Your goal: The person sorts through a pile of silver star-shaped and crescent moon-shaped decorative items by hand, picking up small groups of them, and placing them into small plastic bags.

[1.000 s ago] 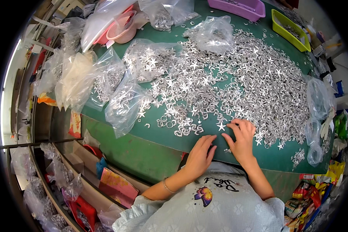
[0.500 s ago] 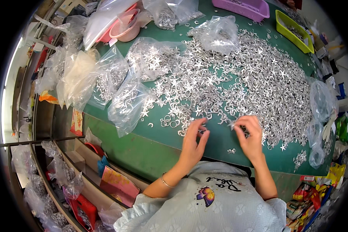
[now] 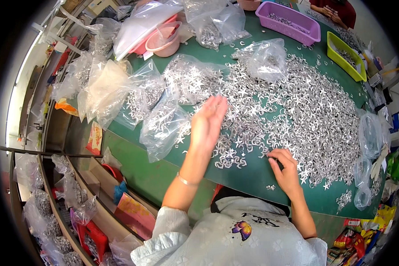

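Across the lower left of the frame, wooden shelf compartments [image 3: 101, 195] with clear bags of metallic pieces; at lower right, brightly coloured packets [image 3: 354, 241]. From the centre to the top, a green bench [image 3: 248, 179], bowed along the near edge by the lens. On this surface, clear plastic bags [image 3: 164, 128] partly filled with pieces at left, and crumpled transparent bags [image 3: 370, 135] at the right edge. Farther off, a pink bowl [image 3: 164, 48] at upper left of centre, then a purple tray [image 3: 281, 29] and a yellow-green tray [image 3: 342, 66] at upper right, both with small contents. At the extreme upper right, another person in a dark red top [image 3: 348, 15].

Near the bench's edge, at lower right of centre, a small separate cluster [image 3: 271, 187]; beyond, silver-coloured pieces [image 3: 314, 119] in great number, including stars, rings and curved shapes, loosely heaped from the centre to the right of the frame.

Nearer of the two hands: right hand [image 3: 286, 170], at the heap's near fringe, with bent fingers and a narrow gap beside the thumb; any piece at the tips too small to tell. Farther: left hand [image 3: 207, 124], at centre, outstretched over the heap's left part, flat, with fingers straight and together.
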Action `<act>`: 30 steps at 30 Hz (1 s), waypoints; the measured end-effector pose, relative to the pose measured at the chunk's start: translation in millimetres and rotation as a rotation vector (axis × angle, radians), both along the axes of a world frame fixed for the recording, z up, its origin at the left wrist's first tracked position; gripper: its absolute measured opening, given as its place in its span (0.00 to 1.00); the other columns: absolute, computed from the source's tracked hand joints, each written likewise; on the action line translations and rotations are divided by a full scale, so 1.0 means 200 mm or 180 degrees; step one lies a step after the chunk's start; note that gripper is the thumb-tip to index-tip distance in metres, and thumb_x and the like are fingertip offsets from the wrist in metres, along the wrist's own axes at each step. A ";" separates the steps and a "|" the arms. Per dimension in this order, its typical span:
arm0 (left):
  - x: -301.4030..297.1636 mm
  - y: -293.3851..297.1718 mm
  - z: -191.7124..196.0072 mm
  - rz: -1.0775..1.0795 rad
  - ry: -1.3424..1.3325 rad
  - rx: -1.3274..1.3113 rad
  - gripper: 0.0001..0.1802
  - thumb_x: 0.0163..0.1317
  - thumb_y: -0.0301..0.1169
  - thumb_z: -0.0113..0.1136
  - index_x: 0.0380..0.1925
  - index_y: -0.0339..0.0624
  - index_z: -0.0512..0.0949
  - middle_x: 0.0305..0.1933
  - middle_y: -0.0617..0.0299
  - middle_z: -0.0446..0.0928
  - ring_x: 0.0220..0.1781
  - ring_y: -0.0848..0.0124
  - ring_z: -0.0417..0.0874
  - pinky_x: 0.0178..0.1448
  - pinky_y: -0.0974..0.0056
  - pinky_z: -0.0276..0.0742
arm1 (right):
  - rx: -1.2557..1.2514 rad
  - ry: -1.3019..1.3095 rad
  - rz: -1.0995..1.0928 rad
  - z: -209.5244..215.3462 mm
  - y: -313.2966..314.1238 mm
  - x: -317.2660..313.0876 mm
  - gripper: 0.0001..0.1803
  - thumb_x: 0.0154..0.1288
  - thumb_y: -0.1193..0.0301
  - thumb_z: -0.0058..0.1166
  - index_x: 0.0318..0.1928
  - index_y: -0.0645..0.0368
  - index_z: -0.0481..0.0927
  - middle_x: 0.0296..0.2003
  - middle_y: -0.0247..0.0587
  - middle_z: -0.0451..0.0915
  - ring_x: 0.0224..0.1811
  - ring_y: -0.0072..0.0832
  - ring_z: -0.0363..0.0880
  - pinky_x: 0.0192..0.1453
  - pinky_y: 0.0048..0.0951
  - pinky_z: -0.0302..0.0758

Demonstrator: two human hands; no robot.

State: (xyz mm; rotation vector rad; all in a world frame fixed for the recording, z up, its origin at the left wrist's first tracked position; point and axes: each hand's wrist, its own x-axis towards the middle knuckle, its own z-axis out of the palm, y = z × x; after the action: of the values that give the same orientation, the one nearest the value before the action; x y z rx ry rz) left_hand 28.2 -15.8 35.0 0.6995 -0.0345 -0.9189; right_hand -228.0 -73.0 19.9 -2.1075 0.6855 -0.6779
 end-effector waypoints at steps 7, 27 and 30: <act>0.18 -0.20 0.06 0.1149 -0.0815 0.0013 0.41 0.63 0.13 0.42 0.73 0.37 0.37 0.77 0.41 0.34 0.77 0.49 0.49 0.76 0.49 0.54 | -0.0195 -0.0085 -0.0390 0.03 -0.04 -0.10 0.06 0.58 0.82 0.57 0.37 0.66 0.81 0.36 0.47 0.80 0.39 0.41 0.78 0.45 0.34 0.74; -0.67 0.29 -0.19 -0.1437 -0.5875 0.1658 0.26 0.59 0.16 0.52 0.60 0.38 0.69 0.71 0.53 0.62 0.74 0.49 0.57 0.73 0.39 0.49 | -0.1144 0.0982 -0.0600 -0.01 0.13 -0.40 0.17 0.55 0.77 0.58 0.47 0.56 0.83 0.60 0.45 0.71 0.66 0.49 0.64 0.65 0.48 0.59; -0.67 0.19 -0.19 -0.1589 -0.6523 0.1918 0.27 0.59 0.17 0.51 0.61 0.39 0.68 0.71 0.54 0.60 0.75 0.49 0.55 0.72 0.36 0.48 | -0.1133 0.1134 -0.0391 -0.02 0.16 -0.39 0.14 0.54 0.76 0.60 0.43 0.54 0.84 0.61 0.44 0.70 0.68 0.49 0.61 0.66 0.50 0.57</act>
State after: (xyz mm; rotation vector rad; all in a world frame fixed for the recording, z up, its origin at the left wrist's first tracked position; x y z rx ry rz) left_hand -105.9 21.8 -3.2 1.9940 -1.8576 -0.2713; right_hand -305.7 -40.5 16.2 -2.5672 0.9511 -0.5218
